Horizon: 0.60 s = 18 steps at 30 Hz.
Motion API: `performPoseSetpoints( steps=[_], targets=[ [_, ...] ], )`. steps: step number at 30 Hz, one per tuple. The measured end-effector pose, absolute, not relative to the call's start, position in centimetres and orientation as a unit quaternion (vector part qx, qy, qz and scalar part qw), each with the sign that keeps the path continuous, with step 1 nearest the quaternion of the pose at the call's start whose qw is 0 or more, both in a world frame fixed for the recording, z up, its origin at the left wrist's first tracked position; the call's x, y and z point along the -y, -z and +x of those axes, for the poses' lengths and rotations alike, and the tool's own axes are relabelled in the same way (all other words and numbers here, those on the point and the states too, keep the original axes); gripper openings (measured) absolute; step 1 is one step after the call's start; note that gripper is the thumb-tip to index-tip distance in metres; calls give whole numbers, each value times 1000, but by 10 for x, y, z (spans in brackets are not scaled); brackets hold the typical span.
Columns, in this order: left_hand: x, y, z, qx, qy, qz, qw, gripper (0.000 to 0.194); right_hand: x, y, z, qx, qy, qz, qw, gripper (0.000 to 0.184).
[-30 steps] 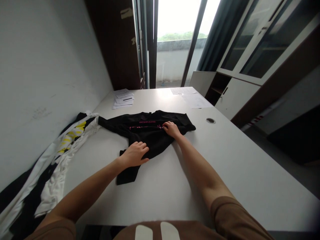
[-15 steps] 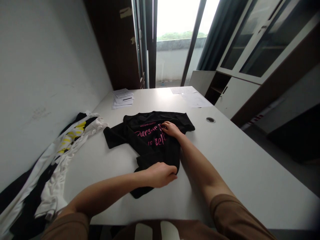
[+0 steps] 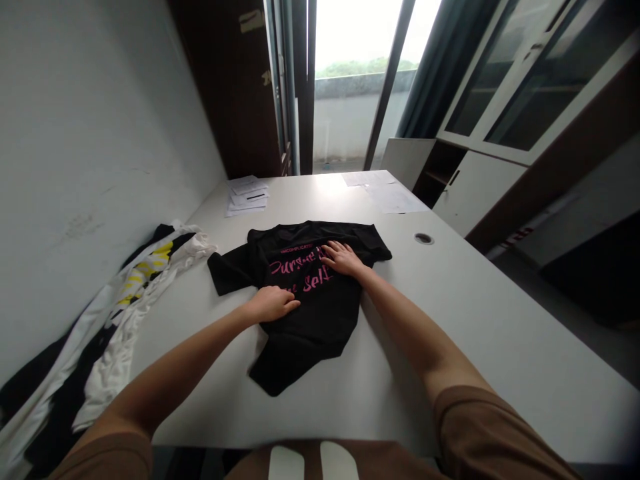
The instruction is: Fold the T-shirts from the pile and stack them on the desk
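Note:
A black T-shirt (image 3: 320, 317) with pink lettering lies on the white table, its sleeves out to both sides and its lower part bent into a dark flap towards me. My left hand (image 3: 273, 304) is at the left edge of the shirt, below the lettering, its fingers curled together on the cloth. On the right part of the print rests my right hand (image 3: 343, 259), palm down with the fingers spread. Part of the lettering is hidden under it.
Along the wall on the left lies a row of white, black and yellow-printed clothes (image 3: 145, 280). Papers with a dark pen (image 3: 249, 197) are at the far left of the table (image 3: 475, 347). More sheets (image 3: 395, 198) lie far right, near a round cable hole (image 3: 423, 239).
My left hand has moved up and left from the lower hem to the shirt's left edge. The lower front is now spread flatter, showing more lettering. My right hand stays put, fingers flatter.

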State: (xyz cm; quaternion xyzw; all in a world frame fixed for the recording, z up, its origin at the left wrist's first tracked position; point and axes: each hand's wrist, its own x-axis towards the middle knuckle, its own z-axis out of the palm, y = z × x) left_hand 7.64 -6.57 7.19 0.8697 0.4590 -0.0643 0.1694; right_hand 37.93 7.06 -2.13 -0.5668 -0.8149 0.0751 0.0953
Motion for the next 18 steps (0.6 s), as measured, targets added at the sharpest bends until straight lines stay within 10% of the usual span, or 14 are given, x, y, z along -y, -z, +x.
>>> performPoseSetpoints(
  steps=[8, 18],
  targets=[
    [58, -76, -3, -475, 103, 809, 332, 78, -71, 23, 387, 820, -69, -555, 120, 62],
    [25, -102, -9, -526, 132, 838, 59, 58, -75, 23, 378, 745, -79, -652, 114, 77]
  ],
)
